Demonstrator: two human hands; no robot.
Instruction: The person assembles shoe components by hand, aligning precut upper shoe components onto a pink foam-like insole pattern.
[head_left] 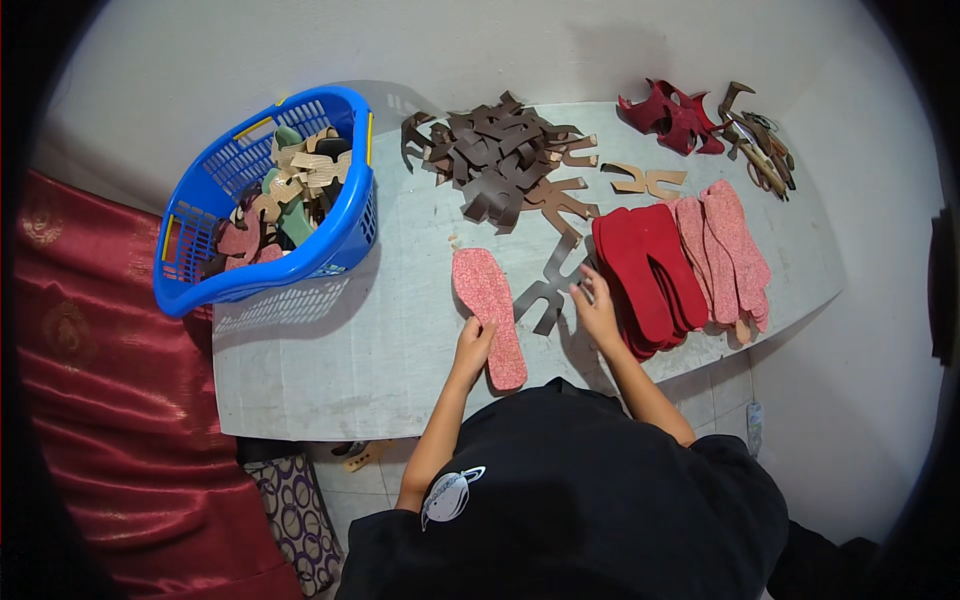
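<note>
My left hand grips a pink patterned shoe insole by its left edge, the thumb lying on top. The insole is held upright in the picture, its wider end away from me. Just right of it, a dark grey-brown cut strap piece with forked ends lies over the table. My right hand is at the right end of this strap piece, thumb and fingers apart; whether the fingertips touch it is hard to see. Right beside that hand is a stack of red sole pieces.
A heap of dark brown strap pieces lies at the back, with a tan piece beside it. More pink insoles, dark red uppers and hand tools are at right. A blue basket of scraps stands left.
</note>
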